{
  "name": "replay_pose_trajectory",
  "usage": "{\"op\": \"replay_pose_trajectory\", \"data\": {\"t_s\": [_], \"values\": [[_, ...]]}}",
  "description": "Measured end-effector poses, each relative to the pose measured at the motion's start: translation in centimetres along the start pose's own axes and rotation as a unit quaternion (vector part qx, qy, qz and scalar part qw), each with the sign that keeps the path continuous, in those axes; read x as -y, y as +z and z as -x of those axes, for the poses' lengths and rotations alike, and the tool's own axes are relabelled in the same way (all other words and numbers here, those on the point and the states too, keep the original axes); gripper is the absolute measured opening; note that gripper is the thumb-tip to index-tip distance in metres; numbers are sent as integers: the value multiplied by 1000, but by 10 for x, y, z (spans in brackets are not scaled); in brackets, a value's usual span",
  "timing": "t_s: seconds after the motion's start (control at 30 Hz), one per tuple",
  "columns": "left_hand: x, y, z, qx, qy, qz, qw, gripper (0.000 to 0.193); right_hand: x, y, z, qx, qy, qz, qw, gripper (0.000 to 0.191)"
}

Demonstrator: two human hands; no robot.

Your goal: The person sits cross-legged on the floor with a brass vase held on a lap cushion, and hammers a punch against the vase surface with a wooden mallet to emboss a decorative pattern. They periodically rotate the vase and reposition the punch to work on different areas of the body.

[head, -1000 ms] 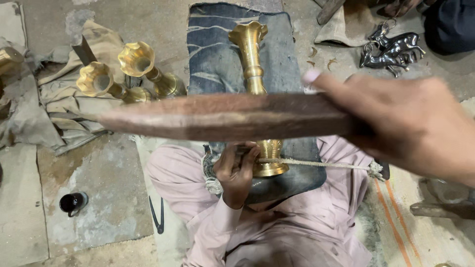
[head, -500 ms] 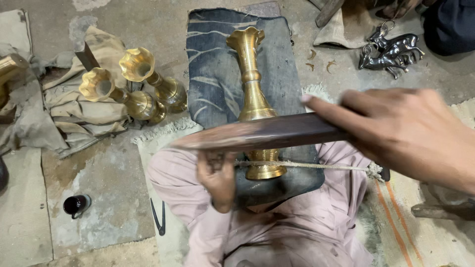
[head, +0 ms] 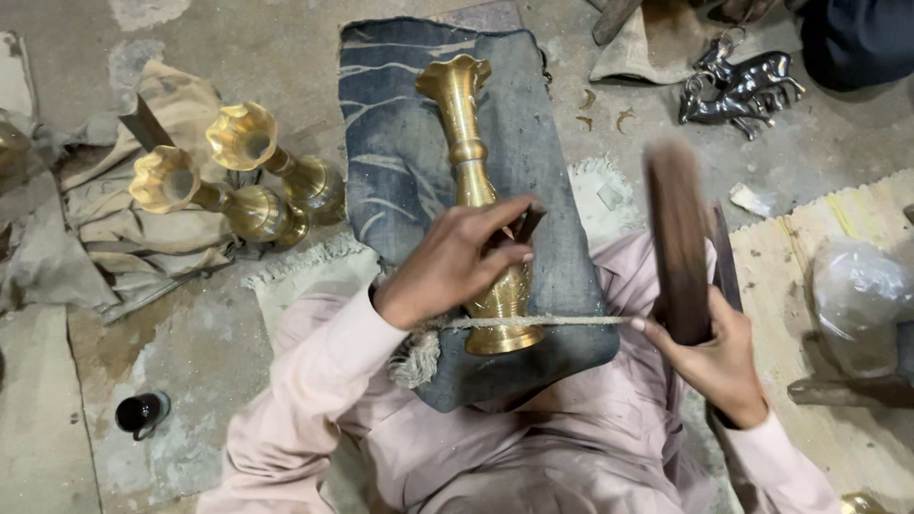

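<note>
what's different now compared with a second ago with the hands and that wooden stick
The right hand has swung the wooden stick from lying crosswise over the brass vase to standing upright at the right. The left hand moved up onto the vase's body, holding a small dark tool. The vase, cord and two vases on the floor stayed put.

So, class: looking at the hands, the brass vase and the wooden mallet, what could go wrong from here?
1. The left hand holds a small tool against the brass vase, so a stray blow from the wooden mallet in the right hand might catch its fingers.
2. Only a cord crosses the vase's base; it could roll or slip on the denim cloth.
</note>
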State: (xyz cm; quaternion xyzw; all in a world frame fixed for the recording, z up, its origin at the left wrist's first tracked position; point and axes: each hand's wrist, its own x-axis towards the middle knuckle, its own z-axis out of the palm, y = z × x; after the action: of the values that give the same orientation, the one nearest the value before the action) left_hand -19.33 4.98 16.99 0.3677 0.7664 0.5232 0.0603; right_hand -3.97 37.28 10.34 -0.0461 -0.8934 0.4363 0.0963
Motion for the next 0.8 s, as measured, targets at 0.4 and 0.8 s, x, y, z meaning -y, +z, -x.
{"op": "replay_pose_trajectory", "data": {"t_s": [0.4,0.8], "values": [[-4,-7,-7,28,25,-48,998,51,17,-30,-54,69,-124,177,974,66],[-8,-11,-7,40,43,-52,997,47,50,-24,-68,46,-101,79,991,65]]}}
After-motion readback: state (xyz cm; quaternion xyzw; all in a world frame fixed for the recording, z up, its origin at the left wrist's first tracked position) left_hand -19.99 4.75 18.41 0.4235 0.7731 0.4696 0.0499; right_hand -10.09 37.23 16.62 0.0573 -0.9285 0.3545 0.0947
